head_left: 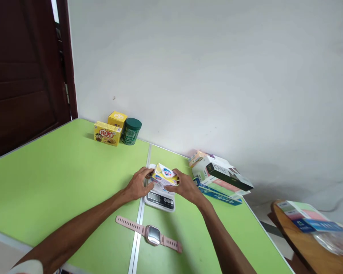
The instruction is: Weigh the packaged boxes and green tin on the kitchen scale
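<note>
A white and yellow soap box [165,173] is between my two hands, over the white plate of a digital kitchen scale [160,201]. My left hand [139,183] curls at the box's left end, thumb low and fingers behind. From the other side, my right hand [185,185] grips the right end between thumb and fingers. Whether the box rests on the plate or hangs just above it, I cannot tell. The scale's display and buttons face me; its reading is not legible. Nearer to me, a pink-strapped smartwatch [153,234] lies flat across the table's seam.
On the green table [60,179], a yellow snack box [107,134], another yellow box [117,118] and a green canister [131,131] stand at the back left. Several stacked cartons [221,177] lean by the wall at right. A wooden stool [298,238] holds more packaging.
</note>
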`<state>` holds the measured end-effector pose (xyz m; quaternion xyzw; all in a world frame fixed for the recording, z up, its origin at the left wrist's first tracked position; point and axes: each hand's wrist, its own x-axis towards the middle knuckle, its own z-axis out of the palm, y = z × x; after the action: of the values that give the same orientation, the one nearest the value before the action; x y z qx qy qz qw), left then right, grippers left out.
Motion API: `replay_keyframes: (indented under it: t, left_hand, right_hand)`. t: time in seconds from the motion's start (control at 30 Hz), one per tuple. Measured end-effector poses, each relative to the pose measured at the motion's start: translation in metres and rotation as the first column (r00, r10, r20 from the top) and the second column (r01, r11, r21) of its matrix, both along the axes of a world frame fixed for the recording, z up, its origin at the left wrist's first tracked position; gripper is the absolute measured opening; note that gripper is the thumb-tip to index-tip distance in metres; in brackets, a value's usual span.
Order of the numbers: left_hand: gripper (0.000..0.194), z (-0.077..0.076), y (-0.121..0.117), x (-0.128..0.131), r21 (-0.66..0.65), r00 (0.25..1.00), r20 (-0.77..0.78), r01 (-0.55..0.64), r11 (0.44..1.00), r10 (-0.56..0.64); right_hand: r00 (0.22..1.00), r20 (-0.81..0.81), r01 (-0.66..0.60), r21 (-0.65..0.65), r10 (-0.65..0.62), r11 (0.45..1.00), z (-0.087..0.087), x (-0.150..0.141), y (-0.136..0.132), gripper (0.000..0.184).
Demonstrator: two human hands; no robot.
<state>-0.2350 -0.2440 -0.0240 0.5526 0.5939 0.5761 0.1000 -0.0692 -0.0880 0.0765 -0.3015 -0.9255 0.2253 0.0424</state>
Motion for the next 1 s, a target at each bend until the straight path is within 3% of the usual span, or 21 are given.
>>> replay_keyframes:
  t: [0.13, 0.23, 0.3, 0.37, 0.43, 0.5, 0.57, 0.63, 0.8, 1.0]
  left_hand:
    - [0.051, 0.002, -0.006, 0.000, -0.043, 1.000, -0.019, -0.016, 0.999, 0.015]
    - [0.051, 0.016, -0.014, 0.005, -0.046, 0.990, -0.069, -0.125, 0.991, 0.121]
    - [0.039, 0.028, -0.023, 0.012, -0.032, 0.977, -0.140, -0.166, 0.986, 0.160]
    - [0.022, 0.037, -0.033, 0.023, -0.052, 0.964, -0.259, -0.075, 0.996, 0.059]
    - [0.018, 0.039, -0.043, 0.038, -0.144, 0.912, -0.384, 0.097, 0.985, -0.146]
    - [0.031, 0.034, -0.052, 0.053, -0.278, 0.830, -0.450, 0.220, 0.935, -0.329]
    - [0.049, 0.026, -0.058, 0.065, -0.392, 0.772, -0.472, 0.249, 0.886, -0.426]
    - [0.056, 0.019, -0.062, 0.071, -0.470, 0.741, -0.487, 0.224, 0.854, -0.462]
    - [0.037, 0.014, -0.065, 0.071, -0.580, 0.702, -0.470, 0.212, 0.787, -0.536]
    - [0.041, 0.014, -0.068, 0.075, -0.591, 0.688, -0.453, 0.244, 0.769, -0.567]
  right_hand:
    - [0.995, -0.101, -0.007, -0.134, -0.006, 0.991, -0.008, 0.004, 0.001, 0.051]
    - [0.983, -0.181, -0.028, -0.230, -0.014, 0.973, -0.012, 0.008, 0.002, 0.067]
    - [0.974, -0.223, -0.017, -0.245, -0.039, 0.969, -0.015, 0.012, 0.003, 0.078]
    - [0.963, -0.262, -0.001, -0.217, -0.057, 0.976, -0.016, 0.016, 0.004, 0.081]
    - [0.956, -0.289, -0.004, -0.179, -0.049, 0.984, -0.015, 0.020, 0.003, 0.078]
    - [0.954, -0.297, -0.012, -0.155, -0.035, 0.988, -0.014, 0.021, 0.002, 0.076]
    - [0.955, -0.295, -0.017, -0.144, -0.027, 0.989, -0.013, 0.021, 0.000, 0.074]
    - [0.955, -0.296, -0.019, -0.139, -0.024, 0.990, -0.013, 0.020, -0.002, 0.072]
    - [0.951, -0.308, -0.012, -0.142, -0.033, 0.990, -0.018, 0.019, -0.005, 0.069]
    - [0.941, -0.336, 0.003, -0.122, -0.044, 0.992, -0.019, 0.016, -0.006, 0.064]
